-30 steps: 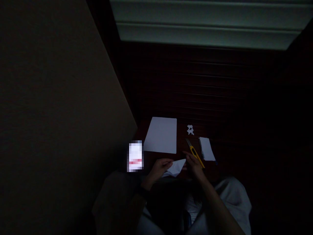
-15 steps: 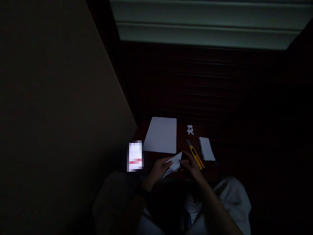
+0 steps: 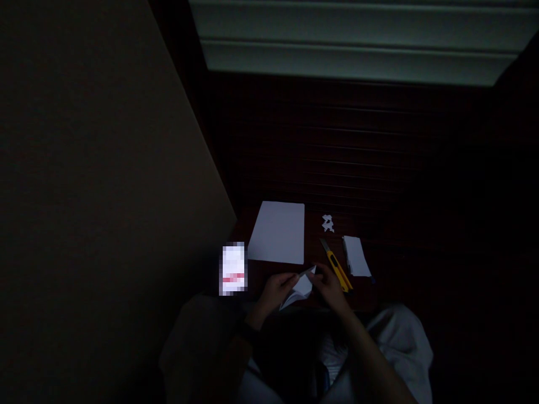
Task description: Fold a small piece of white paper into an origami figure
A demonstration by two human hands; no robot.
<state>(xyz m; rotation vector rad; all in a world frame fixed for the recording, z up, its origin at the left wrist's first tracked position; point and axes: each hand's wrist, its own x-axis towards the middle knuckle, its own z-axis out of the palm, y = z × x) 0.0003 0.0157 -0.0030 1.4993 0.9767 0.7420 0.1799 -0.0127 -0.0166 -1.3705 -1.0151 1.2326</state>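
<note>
Folded paper [image 3: 302,287]: at the near edge of the table [image 3: 314,241], between your two hands; its layers part at the near side, and a pointed corner rises toward the far right.
Left hand [image 3: 277,289]: you grip the left part of the paper, thumb on top, the other fingers mostly hidden.
Right hand [image 3: 330,285]: you pinch the paper near its pointed corner, fingers bent around it.
Left wrist: you wear a dark band [image 3: 248,331] there.
Yellow cutter [image 3: 336,268]: just beyond and right of your right hand, blade out and pointing to the far left.
White sheet [image 3: 278,233]: flat on the far left of the table, beyond your left hand.
Small folded pieces [image 3: 327,223]: white, in a little cluster at the far side, right of the sheet and beyond the cutter.
White paper stack [image 3: 357,256]: on the right of the table, right of the cutter; something blue shows at its near right corner, too dark to name.
Bright panel [image 3: 233,269]: at the left, near the sheet's near left corner, its content blurred into blocks.
Your knees: either side of the table's near edge, the right one in pale cloth [image 3: 406,342].
</note>
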